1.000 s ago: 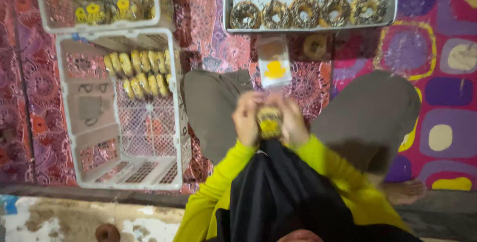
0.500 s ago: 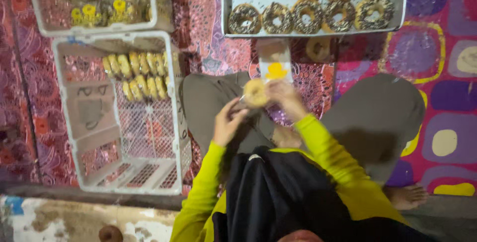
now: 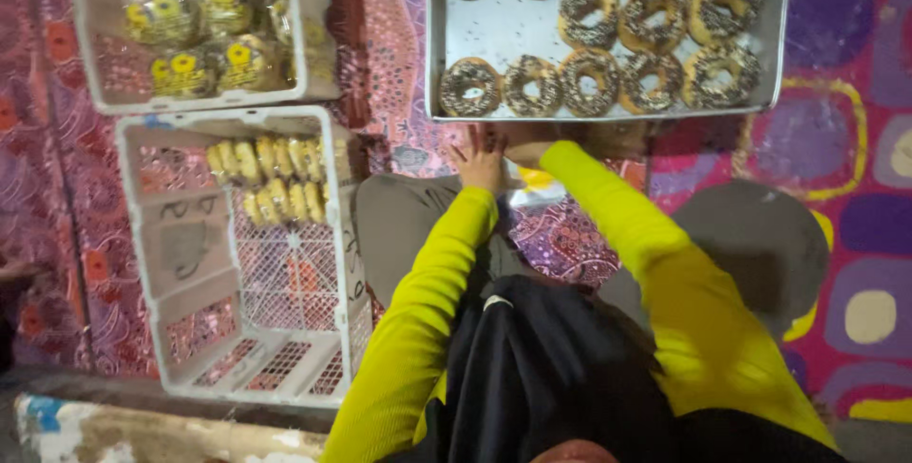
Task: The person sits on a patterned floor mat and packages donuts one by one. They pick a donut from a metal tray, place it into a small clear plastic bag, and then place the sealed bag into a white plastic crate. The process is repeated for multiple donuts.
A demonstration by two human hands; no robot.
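Observation:
Both my arms, in yellow sleeves, reach forward over my crossed legs. My left hand lies with its fingers spread on the patterned cloth, just below the near edge of a metal tray. My right hand is beside it, fingers pointing left, partly hidden under the tray's edge. A stack of clear bags with a yellow print shows just under my right wrist. The tray holds two rows of ring donuts with dark sprinkled icing.
A white plastic crate at my left holds two rows of wrapped pastries at its far end. Behind it a second crate contains wrapped donuts with yellow labels. Patterned red and purple cloth covers the floor.
My hands were at my lap with a wrapped donut in them. Both have since stretched forward to the tray's near edge, and the donut is no longer visible in them.

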